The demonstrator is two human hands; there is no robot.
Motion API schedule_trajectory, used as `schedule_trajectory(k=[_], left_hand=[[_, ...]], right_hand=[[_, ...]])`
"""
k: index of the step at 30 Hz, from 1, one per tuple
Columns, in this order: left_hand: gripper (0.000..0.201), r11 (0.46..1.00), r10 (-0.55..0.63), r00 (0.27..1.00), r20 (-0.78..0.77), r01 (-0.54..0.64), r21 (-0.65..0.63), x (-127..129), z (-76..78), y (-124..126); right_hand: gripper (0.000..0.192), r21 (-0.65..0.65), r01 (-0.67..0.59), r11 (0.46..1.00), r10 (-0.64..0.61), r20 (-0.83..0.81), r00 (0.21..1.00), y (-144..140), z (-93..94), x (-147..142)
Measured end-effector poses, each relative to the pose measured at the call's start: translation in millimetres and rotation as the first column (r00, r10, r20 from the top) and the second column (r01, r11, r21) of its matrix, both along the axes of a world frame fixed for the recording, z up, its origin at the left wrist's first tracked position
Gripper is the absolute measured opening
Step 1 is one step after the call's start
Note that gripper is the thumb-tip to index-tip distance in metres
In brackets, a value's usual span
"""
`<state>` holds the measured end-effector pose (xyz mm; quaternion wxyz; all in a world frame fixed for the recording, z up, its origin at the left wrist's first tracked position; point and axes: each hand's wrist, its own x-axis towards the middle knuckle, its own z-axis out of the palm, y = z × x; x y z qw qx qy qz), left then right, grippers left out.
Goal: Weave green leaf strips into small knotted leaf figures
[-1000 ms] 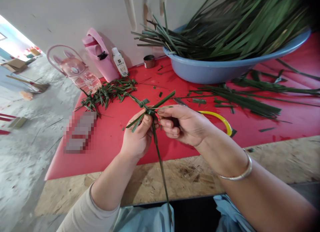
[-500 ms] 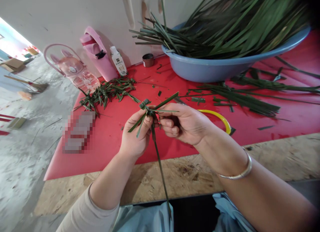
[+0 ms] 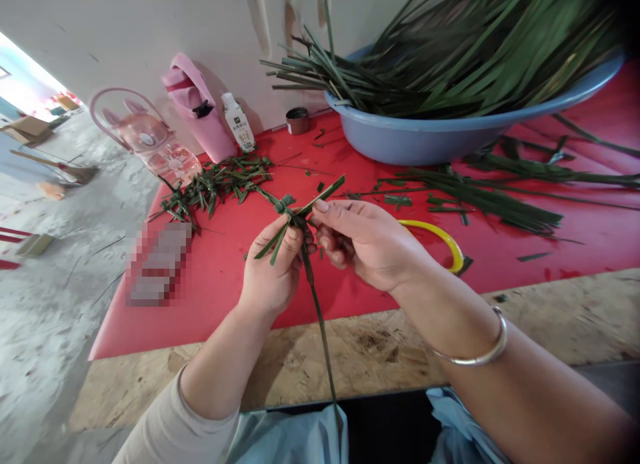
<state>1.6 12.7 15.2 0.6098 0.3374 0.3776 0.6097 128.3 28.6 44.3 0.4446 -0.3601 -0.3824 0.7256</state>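
**Workbench with leaf strips: surface, room, hands**

Surface: chipboard table [image 3: 380, 351] with a red mat [image 3: 210, 277] covering its far part. On the mat, at the rear right, a blue basin [image 3: 430, 134] heaped with long green leaves [image 3: 475, 51]; in front of it, a loose bundle of cut strips [image 3: 480, 197] lying flat. At the rear left, a pile of short leaf trimmings [image 3: 215, 184]. Along the wall: a pink bottle [image 3: 155, 144] with a loop handle, a pink pouch [image 3: 197, 107], a small white bottle [image 3: 239, 123], a small dark round tin [image 3: 297, 120]. A yellow curved object [image 3: 440, 241] lies on the mat, partly hidden behind the right hand.

Room: pale wall [image 3: 125, 31] directly behind the table; grey concrete floor [image 3: 45, 304] on the left, with daylight at the far left.

Hands: both raised over the near edge of the mat, close together, fingertips meeting at one spot. Left hand [image 3: 273, 274] is pinched, thumb on top, on a folded leaf piece [image 3: 295, 214], whose long stem hangs down toward the lap. Right hand [image 3: 367, 241] has its fingers curled, fingertips gripping the same piece at the knot; a metal bangle [image 3: 480, 351] sits on that wrist.
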Motion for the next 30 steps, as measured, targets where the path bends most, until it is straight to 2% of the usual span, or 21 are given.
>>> schedule_trajectory(k=[3, 7, 20, 26, 28, 30], left_hand=[[0.021, 0.999, 0.036, 0.999, 0.012, -0.036, 0.009, -2, -2.3, 2], [0.018, 0.999, 0.036, 0.998, 0.042, -0.037, 0.027, -3, -4.1, 3], [0.022, 0.998, 0.041, 0.998, 0.046, -0.043, 0.038, -1, -4.1, 1], [0.024, 0.999, -0.012, 1.0, 0.028, 0.011, 0.03, -1, -4.7, 0], [0.02, 0.999, -0.027, 0.998, 0.052, 0.025, 0.035, 0, -3.9, 0], [0.015, 0.999, -0.026, 0.995, 0.098, 0.024, 0.027, 1, -1.8, 0]], right_hand=[[0.017, 0.212, 0.182, 0.96, -0.209, 0.114, 0.971, -6, 3.5, -3], [0.006, 0.398, 0.248, 0.883, -0.334, 0.162, 0.929, -12, 3.6, -7], [0.007, 0.549, 0.186, 0.815, -0.378, 0.26, 0.888, -12, -1.6, -7], [0.008, 0.647, 0.186, 0.739, -0.458, 0.28, 0.844, -11, -6.1, -9], [0.005, 0.614, 0.221, 0.758, -0.445, 0.238, 0.864, -10, -7.2, -11], [0.008, 0.531, 0.268, 0.804, -0.405, 0.16, 0.9, -8, -8.0, -13]])
